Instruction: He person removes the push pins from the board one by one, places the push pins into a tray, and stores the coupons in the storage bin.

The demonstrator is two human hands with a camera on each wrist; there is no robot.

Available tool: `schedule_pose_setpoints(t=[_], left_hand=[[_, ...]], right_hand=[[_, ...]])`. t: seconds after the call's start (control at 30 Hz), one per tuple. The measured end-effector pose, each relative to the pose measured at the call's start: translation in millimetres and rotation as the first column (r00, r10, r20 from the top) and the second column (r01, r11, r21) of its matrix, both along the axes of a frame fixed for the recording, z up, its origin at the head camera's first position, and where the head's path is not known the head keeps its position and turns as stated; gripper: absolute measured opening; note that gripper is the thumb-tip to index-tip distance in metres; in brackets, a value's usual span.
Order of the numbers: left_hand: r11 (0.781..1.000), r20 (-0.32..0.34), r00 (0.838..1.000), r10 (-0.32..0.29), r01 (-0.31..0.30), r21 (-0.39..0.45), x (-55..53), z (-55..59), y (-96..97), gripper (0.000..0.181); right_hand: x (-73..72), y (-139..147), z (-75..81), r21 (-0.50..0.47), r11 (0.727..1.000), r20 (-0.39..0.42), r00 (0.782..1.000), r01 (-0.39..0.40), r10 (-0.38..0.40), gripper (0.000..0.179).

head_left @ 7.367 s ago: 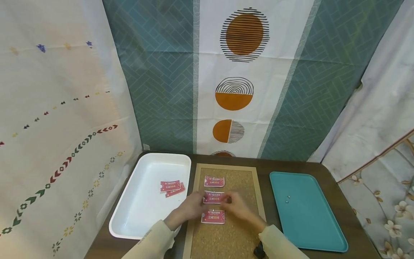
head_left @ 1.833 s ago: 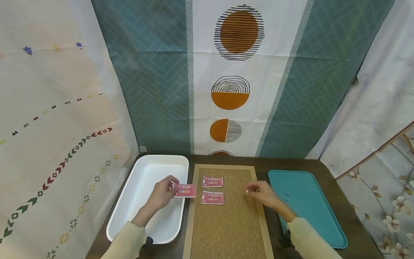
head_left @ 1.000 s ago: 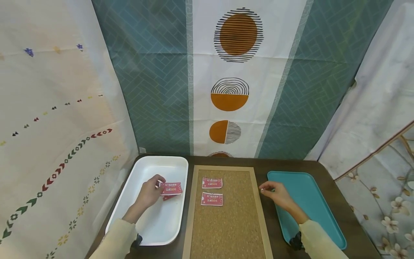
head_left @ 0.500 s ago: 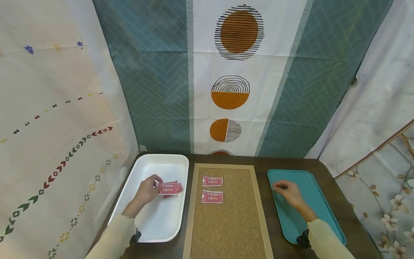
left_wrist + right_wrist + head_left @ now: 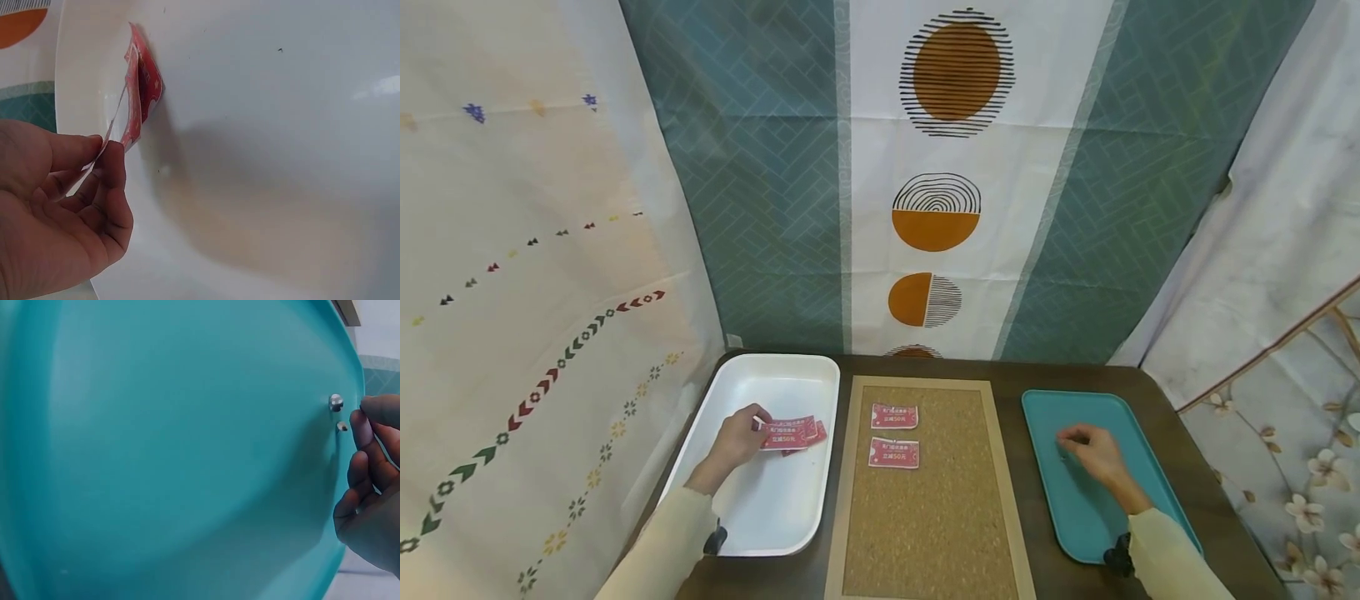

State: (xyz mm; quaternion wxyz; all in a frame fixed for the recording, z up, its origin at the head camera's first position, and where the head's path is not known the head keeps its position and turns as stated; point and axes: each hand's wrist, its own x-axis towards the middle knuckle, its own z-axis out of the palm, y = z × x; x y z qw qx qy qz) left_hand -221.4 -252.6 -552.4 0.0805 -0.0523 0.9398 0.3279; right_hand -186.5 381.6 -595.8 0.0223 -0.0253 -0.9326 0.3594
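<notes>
My left hand [image 5: 737, 439] pinches a red paper coupon [image 5: 782, 437] by its left end, inside the white tray [image 5: 730, 533]. The held coupon partly covers other red coupons in the tray; in the left wrist view it is seen edge-on beside those coupons [image 5: 149, 78]. Over the teal tray [image 5: 1093, 525] is my right hand [image 5: 1093, 452], thumb and forefinger pinched together on a thumbtack barely visible at their tips. Close by, two silver thumbtacks [image 5: 336, 402] lie in the teal tray. Two coupons [image 5: 893, 453] hang pinned on the cork board [image 5: 932, 517].
The wood-framed cork board lies between the two trays on a dark brown table [image 5: 1007, 379]. A patterned curtain [image 5: 775, 208] hangs behind the table's far edge, and a white cloth [image 5: 550, 333] hangs at the left.
The lowest coupon came off the board, and my left hand carried it left into the white tray with the others. My right hand moved right, from the board to over the teal tray.
</notes>
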Motion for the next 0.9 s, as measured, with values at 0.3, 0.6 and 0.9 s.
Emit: schedule_pose_setpoints(t=[0.3,0.6,0.9], left_hand=[[1.0,0.059,0.998,0.005,-0.004,-0.016,-5.7,2.3,1.1,0.022],[0.999,0.088,0.996,-0.011,0.015,-0.044,-7.6,9.4,-1.6,0.027],[1.0,-0.01,1.0,-0.026,0.026,0.011,-9.5,15.0,5.6,0.027]], right_hand=[[3.6,3.8,-4.2,0.048,0.999,-0.001,1.0,-0.017,0.017,0.008],[5.9,2.5,-4.8,0.056,0.998,-0.01,1.0,0.005,-0.004,0.01],[-1.6,-18.0,3.6,0.069,0.997,-0.074,0.997,0.03,-0.025,0.014]])
